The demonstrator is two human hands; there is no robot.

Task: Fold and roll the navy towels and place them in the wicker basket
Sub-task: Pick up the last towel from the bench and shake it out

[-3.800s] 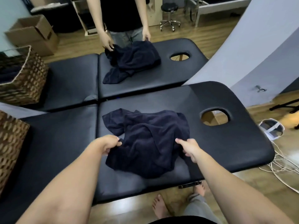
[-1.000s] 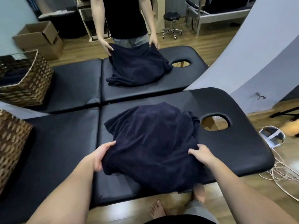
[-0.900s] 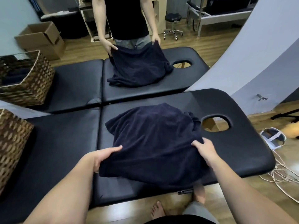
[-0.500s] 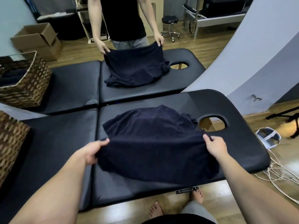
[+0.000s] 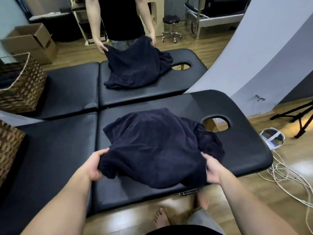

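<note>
A navy towel (image 5: 157,146) lies half spread and rumpled on the near black massage table (image 5: 237,155). My left hand (image 5: 94,165) grips its near left corner, fingers curled round the cloth. My right hand (image 5: 211,168) grips the near right corner, and the edge between them is lifted slightly. One wicker basket (image 5: 9,148) stands at the left end of the near table. A second wicker basket (image 5: 25,85) with dark towels inside sits on the far table.
Across the far black table (image 5: 71,89) another person (image 5: 122,17) holds a second navy towel (image 5: 135,68) by two corners. Each table has a face hole at its right end. White cables (image 5: 288,177) trail over the floor at right. My bare foot (image 5: 160,219) is below the table edge.
My hands, holding the towel's near edge, have come back toward me and closer together. The other person has lifted their towel higher off the far table.
</note>
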